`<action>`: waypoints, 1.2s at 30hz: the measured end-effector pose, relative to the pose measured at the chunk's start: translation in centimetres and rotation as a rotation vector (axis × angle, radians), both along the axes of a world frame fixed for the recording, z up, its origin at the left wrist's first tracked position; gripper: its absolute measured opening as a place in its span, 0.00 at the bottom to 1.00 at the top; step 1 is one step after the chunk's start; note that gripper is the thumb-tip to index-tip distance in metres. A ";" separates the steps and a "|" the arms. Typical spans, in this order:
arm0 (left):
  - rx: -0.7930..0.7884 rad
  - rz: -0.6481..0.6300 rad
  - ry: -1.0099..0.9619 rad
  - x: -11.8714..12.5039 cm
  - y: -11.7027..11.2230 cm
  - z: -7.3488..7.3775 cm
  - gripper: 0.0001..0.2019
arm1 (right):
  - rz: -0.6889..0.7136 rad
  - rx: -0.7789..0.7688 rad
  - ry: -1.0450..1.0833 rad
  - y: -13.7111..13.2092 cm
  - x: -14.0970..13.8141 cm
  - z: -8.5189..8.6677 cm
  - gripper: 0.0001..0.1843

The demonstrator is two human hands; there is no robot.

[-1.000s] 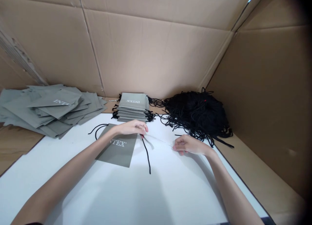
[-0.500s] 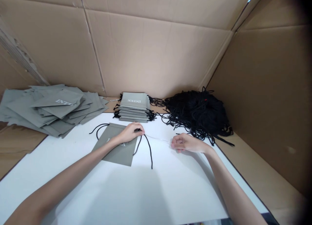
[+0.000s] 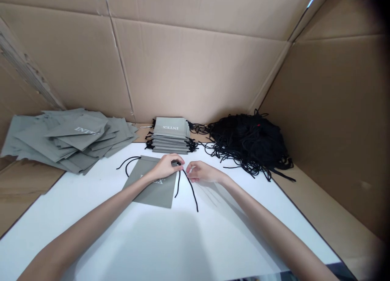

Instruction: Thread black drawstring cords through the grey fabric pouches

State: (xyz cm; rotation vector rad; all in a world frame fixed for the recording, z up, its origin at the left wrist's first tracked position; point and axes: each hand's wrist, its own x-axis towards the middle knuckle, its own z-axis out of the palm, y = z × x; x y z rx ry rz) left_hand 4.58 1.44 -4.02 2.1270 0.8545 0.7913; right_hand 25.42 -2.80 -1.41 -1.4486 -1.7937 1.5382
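A grey drawstring pouch (image 3: 155, 193) with white lettering lies flat on the white table. My left hand (image 3: 167, 166) rests over its upper right corner, thumb and finger pinched on a black cord (image 3: 191, 187). Two ends of this cord hang down to the right of the pouch. Another pair of black cord ends (image 3: 128, 161) sticks out at its upper left. Close beside the left fingertips, my right hand (image 3: 202, 172) is pinched with curled fingers. Faint thin lines, like a pale wire (image 3: 213, 193), trail below it; its exact hold is hard to see.
Loose grey pouches (image 3: 67, 139) are heaped at the back left. A neat stack of pouches with black cords (image 3: 171, 130) stands at the back middle. To its right lies a large tangle of black cords (image 3: 250, 143). Cardboard walls (image 3: 195, 70) enclose the table (image 3: 170, 248).
My right hand has moved left, from well apart to right beside my left hand. The pale strand stretched between them no longer shows there. The left hand keeps its pinch on the cord.
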 end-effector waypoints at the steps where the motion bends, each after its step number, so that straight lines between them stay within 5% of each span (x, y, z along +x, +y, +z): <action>1: -0.001 0.009 -0.002 0.1 0.0 -0.1 0.06 | -0.028 0.006 0.015 0.3 -0.5 -0.3 0.08; 8: 0.052 0.092 0.042 -1.2 1.0 0.9 0.14 | -0.100 0.085 0.049 1.0 -0.5 -1.1 0.09; 17: 0.214 0.054 0.287 -5.0 1.4 1.2 0.08 | -0.024 0.247 -0.078 1.4 0.5 -1.4 0.08; 24: 0.435 0.109 0.213 -4.4 0.1 1.7 0.04 | -0.113 0.568 -0.294 0.2 -0.1 1.3 0.07; 29: 0.601 0.114 0.082 -5.2 -0.6 4.9 0.07 | -0.206 0.839 -0.363 -2.6 -0.6 3.6 0.10; 33: 0.641 0.061 0.018 -5.9 -1.6 9.3 0.07 | -0.230 1.231 -0.382 -3.8 -0.2 6.3 0.10; 36: 0.562 0.036 0.035 -6.4 -2.7 12.5 0.10 | -0.220 1.374 -0.375 -4.0 -0.1 9.0 0.09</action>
